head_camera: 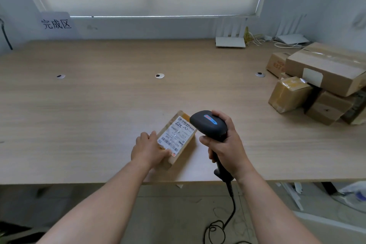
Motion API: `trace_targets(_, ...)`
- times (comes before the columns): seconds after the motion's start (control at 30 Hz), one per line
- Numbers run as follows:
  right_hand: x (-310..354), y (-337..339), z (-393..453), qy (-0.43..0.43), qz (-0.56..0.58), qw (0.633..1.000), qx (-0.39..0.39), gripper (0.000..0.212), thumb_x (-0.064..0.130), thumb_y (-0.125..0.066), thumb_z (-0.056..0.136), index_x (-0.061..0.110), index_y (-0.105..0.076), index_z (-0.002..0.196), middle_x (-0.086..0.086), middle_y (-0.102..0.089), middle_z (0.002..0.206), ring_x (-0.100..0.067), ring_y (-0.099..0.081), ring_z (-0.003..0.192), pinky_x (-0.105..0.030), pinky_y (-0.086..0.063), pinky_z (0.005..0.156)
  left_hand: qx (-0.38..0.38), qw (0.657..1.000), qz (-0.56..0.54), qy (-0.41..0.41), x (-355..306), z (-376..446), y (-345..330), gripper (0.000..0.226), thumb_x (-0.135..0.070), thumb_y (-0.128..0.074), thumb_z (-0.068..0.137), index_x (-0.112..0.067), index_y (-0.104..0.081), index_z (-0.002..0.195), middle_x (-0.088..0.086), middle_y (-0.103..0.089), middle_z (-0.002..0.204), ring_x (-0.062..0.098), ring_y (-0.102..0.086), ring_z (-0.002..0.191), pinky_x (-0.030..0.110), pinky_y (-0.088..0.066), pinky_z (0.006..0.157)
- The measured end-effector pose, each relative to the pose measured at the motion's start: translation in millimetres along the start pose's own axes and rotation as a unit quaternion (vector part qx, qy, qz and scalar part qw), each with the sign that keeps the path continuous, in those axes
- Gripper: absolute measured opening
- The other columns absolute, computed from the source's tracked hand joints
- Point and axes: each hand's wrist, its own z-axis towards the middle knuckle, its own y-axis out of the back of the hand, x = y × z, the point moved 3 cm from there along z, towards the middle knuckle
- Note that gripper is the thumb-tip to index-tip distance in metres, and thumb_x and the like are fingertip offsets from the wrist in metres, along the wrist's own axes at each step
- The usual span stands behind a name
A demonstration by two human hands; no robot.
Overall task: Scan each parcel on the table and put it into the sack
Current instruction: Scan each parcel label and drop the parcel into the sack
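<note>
Small taped cardboard parcel [179,137] lies flat on the wooden worktop [99,105], near its front edge, roughly centre. White shipping label [175,136] w/ barcodes and handwritten digits faces up; a bright streak of light falls across the label's middle.

Left hand [149,148] grips the parcel at its near-left corner: thumb lies on top along the label's near edge, fingers wrap the left side. So left grip = holding the parcel, steadying it on the worktop.

Right hand [225,144] grips a black handheld barcode scanner [210,125] by its handle, fingers curled round it. Scanner head, w/ a blue-and-red badge on top, hangs just above the parcel's right far corner, tilted down toward the label. Black cable [227,214] drops from the handle's base below the worktop edge and coils on the floor.

Right end of worktop: a stack of brown cardboard boxes [320,83], several sizes, largest one resting tilted on top of the others, well apart from the parcel being scanned.

Back edge: two white routers [230,41] w/ upright antennas, plus some cables. Wall at back left: paper sign [56,24] reading 完成区. Three round metal grommets [159,75] sit in a row across the worktop. Window blind down behind. Sack: can't pick it out in this view.
</note>
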Motion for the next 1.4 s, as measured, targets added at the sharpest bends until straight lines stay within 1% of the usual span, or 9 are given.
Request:
trace_targets(0.17, 0.8, 1.8, -6.2, 0.0, 0.008, 1.0, -0.018, 0.067, -0.004, -0.07, 0.083, 0.052, -0.053, 0.114, -0.009, -0.063, 0.109, -0.026, -0.047, 0.048, -0.028, -0.042, 0.043, -0.014, 0.997, 0.041, -0.064, -19.3, -3.7, 1.9, 0.078, -0.056, -0.073, 0.069, -0.016, -0.038, 0.125, 0.005, -0.037, 0.125, 0.022, -0.039, 0.118, 0.034, -0.043, 0.095)
trace_targets(0.43, 4.2, 14.9, -13.1, 0.01, 0.012, 0.999, -0.045, 0.065, -0.003, -0.073, 0.082, 0.047, -0.052, 0.12, -0.012, -0.06, 0.113, -0.026, -0.048, 0.045, -0.028, -0.042, 0.042, 0.136, 0.987, 0.027, -0.075, -41.4, 0.8, -1.0, 0.052, -0.036, -0.07, 0.074, -0.02, -0.032, 0.106, 0.004, -0.052, 0.11, 0.021, -0.055, 0.098, 0.034, -0.049, 0.077)
trace_targets(0.57, 6.1, 18.7, -13.8, 0.012, 0.014, 0.998, -0.055, 0.065, -0.005, -0.071, 0.083, 0.043, -0.051, 0.121, -0.014, -0.059, 0.113, -0.026, -0.046, 0.045, -0.027, -0.041, 0.041, 0.221, 0.972, 0.011, -0.078, -42.3, 4.6, 7.2, 0.055, -0.03, -0.07, 0.079, -0.02, -0.03, 0.114, 0.004, -0.053, 0.113, 0.02, -0.056, 0.1, 0.037, -0.051, 0.088)
trace_targets(0.67, 7.5, 19.7, -13.1, 0.011, 0.019, 0.998, -0.056, 0.064, -0.005, -0.071, 0.083, 0.041, -0.051, 0.123, -0.013, -0.058, 0.116, -0.026, -0.047, 0.046, -0.029, -0.043, 0.043, 0.245, 0.964, -0.073, -0.072, -35.8, 6.7, 9.9, 0.077, -0.021, -0.072, 0.078, -0.024, -0.022, 0.137, 0.003, -0.051, 0.117, 0.023, -0.056, 0.105, 0.041, -0.05, 0.094)
trace_targets(0.77, 10.1, 18.8, -11.3, 0.009, 0.021, 0.998, -0.061, 0.063, -0.005, -0.07, 0.084, 0.043, -0.052, 0.121, -0.011, -0.059, 0.117, -0.027, -0.049, 0.046, -0.03, -0.044, 0.045, 0.209, 0.935, -0.284, -0.041, -23.0, 9.3, 11.6, 0.098, -0.012, -0.073, 0.077, -0.033, -0.009, 0.148, 0.005, -0.049, 0.126, 0.027, -0.054, 0.112, 0.04, -0.051, 0.091)
trace_targets(0.87, 12.8, 12.6, -10.4, 0.007, 0.029, 0.998, -0.055, 0.063, -0.005, -0.069, 0.084, 0.043, -0.052, 0.12, -0.01, -0.059, 0.116, -0.025, -0.049, 0.046, -0.031, -0.044, 0.045, 0.122, 0.872, -0.473, -0.013, -10.5, 12.7, 18.5, 0.093, -0.014, -0.072, 0.083, -0.033, -0.01, 0.148, 0.005, -0.054, 0.132, 0.025, -0.056, 0.112, 0.034, -0.046, 0.084)
trace_targets(0.97, 14.7, -0.5, -12.7, 0.007, 0.044, 0.998, -0.032, 0.064, -0.006, -0.071, 0.082, 0.044, -0.053, 0.119, -0.01, -0.061, 0.11, -0.025, -0.048, 0.045, -0.03, -0.042, 0.043, 0.05, 0.819, -0.572, 0.002, 0.7, 19.6, 30.1, 0.09, -0.008, -0.069, 0.085, -0.036, -0.012, 0.147, 0.007, -0.055, 0.133, 0.027, -0.056, 0.115, 0.036, -0.043, 0.086)
trace_targets(1.13, 23.2, -28.1, -17.5, 0.01, 0.064, 0.998, 0.027, 0.062, 0.009, -0.072, 0.071, 0.047, -0.056, 0.117, -0.01, -0.062, 0.107, -0.026, -0.047, 0.044, -0.03, -0.042, 0.043, -0.04, 0.817, -0.575, 0.007, 13.7, 24.5, 54.7, 0.093, -0.017, -0.075, 0.057, -0.074, -0.024, 0.11, 0.008, -0.054, 0.13, 0.03, -0.054, 0.119, 0.052, -0.046, 0.099)
trace_targets(1.4, 35.5, -43.4, -19.9, 0.016, 0.066, 0.996, 0.063, 0.062, 0.007, -0.072, 0.07, 0.047, -0.057, 0.116, -0.007, -0.064, 0.098, -0.027, -0.046, 0.044, -0.032, -0.042, 0.043, -0.072, 0.829, -0.554, -0.024, 17.8, 27.3, 74.8, 0.098, -0.007, -0.075, 0.075, -0.053, -0.015, 0.138, 0.005, -0.05, 0.136, 0.028, -0.051, 0.122, 0.056, -0.042, 0.102)
